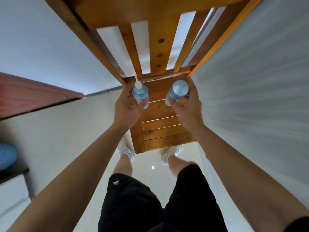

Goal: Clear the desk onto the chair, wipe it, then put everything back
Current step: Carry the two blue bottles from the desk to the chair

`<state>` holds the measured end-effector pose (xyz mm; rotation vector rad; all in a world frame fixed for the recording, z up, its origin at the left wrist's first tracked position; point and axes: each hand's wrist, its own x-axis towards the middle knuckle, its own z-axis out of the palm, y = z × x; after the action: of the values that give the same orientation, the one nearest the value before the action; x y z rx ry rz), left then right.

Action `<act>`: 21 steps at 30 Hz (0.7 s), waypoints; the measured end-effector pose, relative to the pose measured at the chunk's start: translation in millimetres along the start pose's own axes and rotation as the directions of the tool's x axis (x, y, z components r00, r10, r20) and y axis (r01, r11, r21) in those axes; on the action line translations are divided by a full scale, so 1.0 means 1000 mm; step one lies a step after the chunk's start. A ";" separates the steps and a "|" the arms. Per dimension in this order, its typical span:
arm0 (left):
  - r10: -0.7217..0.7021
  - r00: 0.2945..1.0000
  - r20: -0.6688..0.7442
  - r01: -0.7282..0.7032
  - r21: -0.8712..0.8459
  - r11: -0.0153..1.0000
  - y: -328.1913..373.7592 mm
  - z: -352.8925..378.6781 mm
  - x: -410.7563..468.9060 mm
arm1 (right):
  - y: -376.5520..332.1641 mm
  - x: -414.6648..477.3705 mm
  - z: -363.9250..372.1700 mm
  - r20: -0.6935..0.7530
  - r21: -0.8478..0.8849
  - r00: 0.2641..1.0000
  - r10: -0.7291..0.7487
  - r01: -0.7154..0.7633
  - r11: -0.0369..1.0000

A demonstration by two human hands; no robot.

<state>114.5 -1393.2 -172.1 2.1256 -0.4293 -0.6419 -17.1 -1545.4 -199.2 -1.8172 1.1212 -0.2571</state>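
Beneath both hands: one orange-brown wooden chair [160, 129] with a slatted seat is seen from above. Its back is made of three upright slats between two posts, and the middle slat is wider and marked by three dark spots.
Left hand [127, 106]: one pale blue translucent plastic bottle with a white pump top [141, 95] is grasped, with thumb and fingers curled round its body.
Right hand [187, 108]: one pale blue translucent plastic bottle with a flat blue-grey cap [178, 91] is grasped, with fingers wrapped round its side.
Bottles: two are counted, one per hand. Both are held roughly upright over the rear of the seat, close to the backrest. Whether their bases touch the seat cannot be told.
Between the hands: a bare stretch of seat planks is left showing, and the two bottles are kept apart by it.
Behind the hands, toward the body: two bare forearms, one pair of black shorts [133, 198] and two white shoes [125, 151] are seen, the shoes planted on one glossy pale floor [150, 174] at the seat's front edge.
Left of the left hand: one reddish-brown wooden edge [33, 96] is seen, and one blurred blue object [6, 158] that cannot be identified.
Right of the right hand: one grey wall [250, 81] is seen just beside the chair.
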 end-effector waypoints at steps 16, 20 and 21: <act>-0.029 0.999 0.043 0.024 0.121 0.992 -0.121 0.069 0.062 | 0.113 0.054 0.091 0.085 -0.208 0.996 0.014 0.004 0.978; -0.040 0.997 0.063 0.030 0.149 0.988 -0.130 0.073 0.067 | 0.116 0.060 0.094 0.114 -0.221 0.993 0.033 -0.007 0.975; -0.034 0.997 0.064 0.023 0.165 0.986 -0.131 0.074 0.068 | 0.116 0.060 0.095 0.113 -0.238 0.993 0.033 -0.005 0.971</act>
<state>136.2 -1399.6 -336.0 2.2740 -0.5049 -0.7168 5.3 -1549.6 -358.7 -2.0019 1.1245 -0.0038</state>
